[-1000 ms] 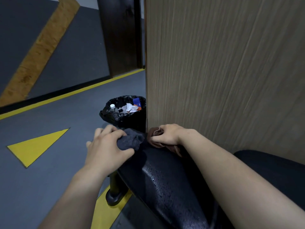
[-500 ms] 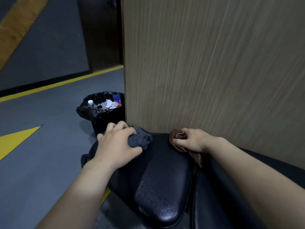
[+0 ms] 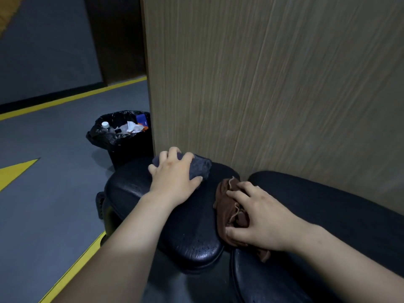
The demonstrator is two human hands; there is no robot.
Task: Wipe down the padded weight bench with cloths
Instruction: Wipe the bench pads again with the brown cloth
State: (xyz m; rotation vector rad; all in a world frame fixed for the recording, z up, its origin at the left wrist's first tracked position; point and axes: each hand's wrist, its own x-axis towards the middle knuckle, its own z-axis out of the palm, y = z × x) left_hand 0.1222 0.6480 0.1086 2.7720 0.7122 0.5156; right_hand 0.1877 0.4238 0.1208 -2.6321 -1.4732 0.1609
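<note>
Two cloths down on the bench [image 3: 196,241]
Left hand [image 3: 175,173] grips the grey cloth [image 3: 200,169] at 12 o'clock on the seat pad [image 3: 131,189]; right hand [image 3: 255,217] clutches the brown cloth [image 3: 227,200] by the gap, nearer the back pad [image 3: 328,206] stretching toward 3 o'clock.

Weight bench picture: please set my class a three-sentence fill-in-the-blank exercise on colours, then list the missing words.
The left hand holds the grey cloth on the bench, whose padding is ____.
The right hand grips the second cloth, which is ____.
A bottle in the bin has a ____ cap.
Missing words: black, brown, white.
</note>
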